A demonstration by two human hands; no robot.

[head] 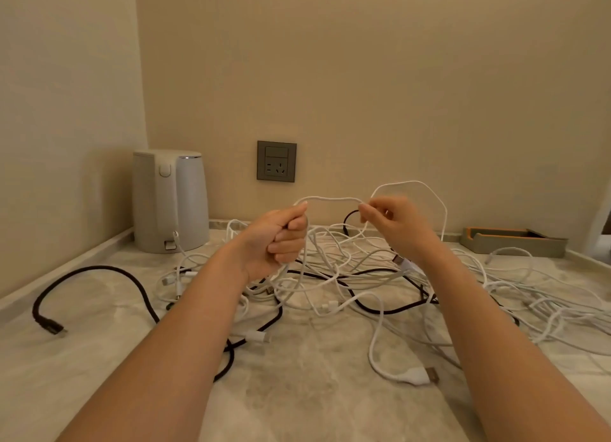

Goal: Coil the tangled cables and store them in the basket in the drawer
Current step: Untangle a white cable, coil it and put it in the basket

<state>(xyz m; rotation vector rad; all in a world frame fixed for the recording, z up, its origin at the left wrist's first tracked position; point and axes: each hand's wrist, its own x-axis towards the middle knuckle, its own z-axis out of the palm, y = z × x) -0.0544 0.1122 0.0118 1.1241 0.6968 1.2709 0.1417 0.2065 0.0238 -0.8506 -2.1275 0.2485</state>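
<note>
Right now the left hand is fisted round a white cable, thumb & forefinger nipping it at the top. The right hand pinches the same cable w/ its fingertips, so a short span hangs between them, lifted off the marble countertop. The rest of it drops into the heap of white cables mid-countertop, toward the back edge, which spreads to the right edge. A black braided cable threads thru that heap and loops out toward the left edge. Basket & drawer aren't in view. Main risk, imo: pulling the span hard would cinch crossings lower down into real knots, esp. where black crosses white. Lifting too fast could drag the whole heap, and one strand lies right by the base of the white kettle in the back left corner; can't tell if it's attached. The USB plug near the front edge could snag in a loop. The tray at the back right might get nudged too.
</note>
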